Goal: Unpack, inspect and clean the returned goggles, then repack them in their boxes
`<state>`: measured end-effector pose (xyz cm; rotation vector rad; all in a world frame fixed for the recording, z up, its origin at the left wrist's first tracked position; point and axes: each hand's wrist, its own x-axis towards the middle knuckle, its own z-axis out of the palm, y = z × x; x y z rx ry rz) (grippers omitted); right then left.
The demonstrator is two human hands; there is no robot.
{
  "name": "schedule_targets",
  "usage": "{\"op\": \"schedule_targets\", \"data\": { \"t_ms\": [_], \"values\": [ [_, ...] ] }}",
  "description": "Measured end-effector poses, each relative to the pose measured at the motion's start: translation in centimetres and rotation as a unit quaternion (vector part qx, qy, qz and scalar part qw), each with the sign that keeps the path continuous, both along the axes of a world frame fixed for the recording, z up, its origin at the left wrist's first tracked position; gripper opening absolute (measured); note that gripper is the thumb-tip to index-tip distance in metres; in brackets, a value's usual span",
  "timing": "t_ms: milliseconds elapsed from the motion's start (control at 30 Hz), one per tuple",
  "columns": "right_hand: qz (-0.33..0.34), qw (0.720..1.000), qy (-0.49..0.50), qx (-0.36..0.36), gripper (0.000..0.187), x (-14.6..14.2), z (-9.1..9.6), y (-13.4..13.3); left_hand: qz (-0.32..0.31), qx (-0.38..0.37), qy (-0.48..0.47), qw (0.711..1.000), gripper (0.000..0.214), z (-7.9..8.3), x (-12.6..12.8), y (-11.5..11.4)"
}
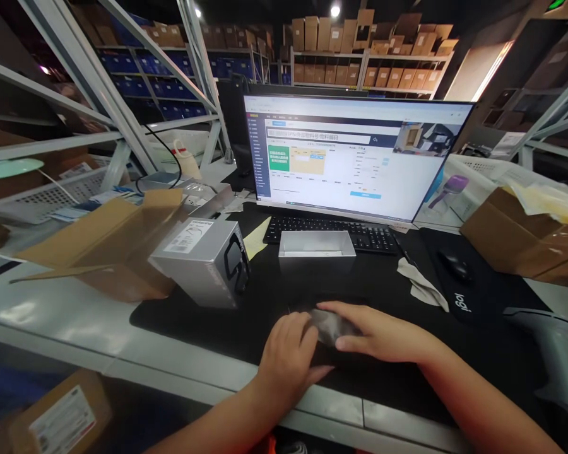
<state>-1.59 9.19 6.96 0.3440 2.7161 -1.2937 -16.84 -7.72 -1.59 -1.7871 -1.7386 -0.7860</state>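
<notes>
Between my hands, low over the black desk mat (pixel 208 325), is a small grey, shiny item (pixel 330 325), blurred, its kind unclear. My right hand (pixel 378 329) grips its right side between thumb and fingers. The curled fingers of my left hand (pixel 288 350) press on its left end. Behind them, in front of the keyboard (pixel 378 241), stands a shallow silver box part (pixel 317 246) with its hollow side showing. A silver product box (pixel 199 268) with a white label and a black printed shape stands to the left.
An open cardboard carton (pixel 132 271) sits left of the silver box. A monitor (pixel 331 183) stands at the back. On the right are a mouse (pixel 454 265), a grey cloth (pixel 422 285), a handheld scanner (pixel 556 353) and another carton (pixel 525 236).
</notes>
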Motion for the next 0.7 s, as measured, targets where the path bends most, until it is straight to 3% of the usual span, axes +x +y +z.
{"op": "schedule_targets", "data": {
  "t_ms": [200, 333, 433, 467, 600, 633, 700],
  "values": [
    [-0.088, 0.985, -0.090, 0.114, 0.081, 3.3, 2.7, -1.5, 0.010, -0.041, -0.020, 0.999, 0.046, -0.5, -0.2, -0.4],
    [-0.092, 0.985, -0.060, 0.131, 0.066, 4.6, 3.9, -1.5, -0.018, -0.101, -0.102, 0.990, 0.074, -0.2, -0.3, -0.4],
    [-0.099, 0.980, -0.019, 0.171, 0.055, 4.0, 4.2, -1.6, -0.040, -0.116, -0.191, 0.974, 0.076, 0.4, -0.5, -0.5],
    [-0.097, 0.975, -0.004, 0.198, 0.063, 3.5, 4.1, -1.8, -0.048, -0.112, -0.218, 0.968, 0.073, 0.5, -0.6, -0.6],
    [-0.070, 0.945, 0.002, 0.321, 0.138, 0.4, 1.6, -2.9, -0.044, -0.103, -0.321, 0.940, 0.077, 0.6, -1.1, -1.3],
    [-0.068, 0.940, -0.005, 0.335, 0.143, -0.3, 0.8, -2.9, -0.040, -0.109, -0.346, 0.931, 0.080, 0.4, -1.4, -1.5],
    [-0.062, 0.941, 0.001, 0.333, 0.134, -1.1, -0.4, -2.6, -0.033, -0.126, -0.382, 0.915, 0.091, 0.0, -2.3, -2.1]
  ]
}}
